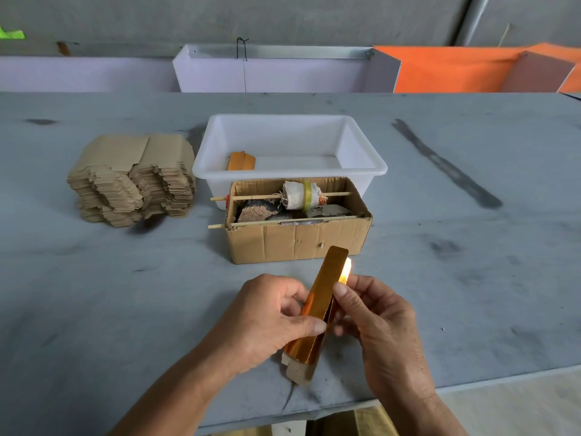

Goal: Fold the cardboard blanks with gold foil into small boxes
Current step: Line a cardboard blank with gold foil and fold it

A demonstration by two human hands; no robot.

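- Lower centre: left hand [267,313] and right hand [377,316] both have fingers clamped on a gold blank [317,309].
- Upper left on the tabletop [471,278]: stack [132,180].

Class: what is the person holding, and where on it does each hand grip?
A gold-foil blank, folded long: left hand pinches its middle, right hand its upper right edge.

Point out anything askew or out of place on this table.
The stack of cardboard blanks at the far left is untidy, its layers fanned out unevenly. In the cardboard box, one thin stick pokes out through the left wall. Otherwise nothing stands out.
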